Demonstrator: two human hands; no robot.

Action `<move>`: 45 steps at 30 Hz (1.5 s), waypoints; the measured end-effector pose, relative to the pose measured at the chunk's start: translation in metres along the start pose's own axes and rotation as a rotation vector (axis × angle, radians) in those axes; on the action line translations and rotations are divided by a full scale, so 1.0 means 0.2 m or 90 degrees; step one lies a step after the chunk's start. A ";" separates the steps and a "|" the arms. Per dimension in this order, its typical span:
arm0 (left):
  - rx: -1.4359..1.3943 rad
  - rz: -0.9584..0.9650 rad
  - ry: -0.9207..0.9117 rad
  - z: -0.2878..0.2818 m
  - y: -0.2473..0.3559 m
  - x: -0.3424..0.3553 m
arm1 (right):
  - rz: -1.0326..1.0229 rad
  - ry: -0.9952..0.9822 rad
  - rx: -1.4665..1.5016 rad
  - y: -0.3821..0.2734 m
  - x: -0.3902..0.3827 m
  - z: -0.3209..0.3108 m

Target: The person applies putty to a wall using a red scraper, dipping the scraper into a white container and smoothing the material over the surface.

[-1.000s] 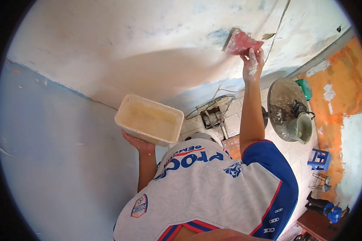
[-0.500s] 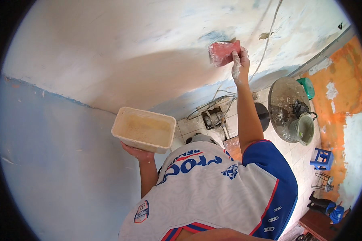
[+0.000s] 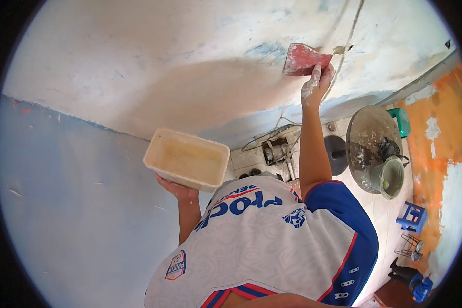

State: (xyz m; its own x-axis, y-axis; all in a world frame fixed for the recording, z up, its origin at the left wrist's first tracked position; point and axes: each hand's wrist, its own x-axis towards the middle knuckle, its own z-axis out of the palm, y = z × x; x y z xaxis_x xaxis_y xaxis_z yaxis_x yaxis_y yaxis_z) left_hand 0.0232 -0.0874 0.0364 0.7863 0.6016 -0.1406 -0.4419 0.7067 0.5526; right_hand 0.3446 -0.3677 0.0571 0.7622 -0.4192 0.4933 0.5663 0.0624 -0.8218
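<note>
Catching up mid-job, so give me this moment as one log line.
left hand: cream tub, held from beneath | right hand: red scraper, at whitish wall, contact unclear | nearby: round table

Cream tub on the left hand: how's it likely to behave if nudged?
The cream tub could tip fairly easily: only the left hand supports it, toward its left end. Likely stiff, as its walls keep a boxy shape. Weight's unclear; I can't tell how full it is.
</note>
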 end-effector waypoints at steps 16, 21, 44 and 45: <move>-0.014 0.010 0.086 -0.09 -0.14 -0.05 | -0.140 -0.174 -0.214 0.17 0.09 -0.13; -0.019 0.029 0.074 -0.05 -0.16 -0.05 | -0.015 -0.100 -0.074 0.04 -0.03 -0.13; -0.045 0.028 0.083 -0.02 -0.21 -0.08 | 0.013 -0.109 0.014 0.00 0.03 -0.12; -0.041 0.031 0.073 -0.01 -0.21 -0.09 | 0.025 -0.126 0.010 0.01 0.01 -0.13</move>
State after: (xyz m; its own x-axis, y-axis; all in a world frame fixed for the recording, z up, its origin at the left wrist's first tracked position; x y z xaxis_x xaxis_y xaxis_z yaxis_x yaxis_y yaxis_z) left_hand 0.0272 -0.1261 0.0143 0.7110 0.6711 -0.2100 -0.5076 0.6964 0.5072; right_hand 0.3404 -0.3924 0.0488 0.8298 -0.2302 0.5083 0.5383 0.0900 -0.8380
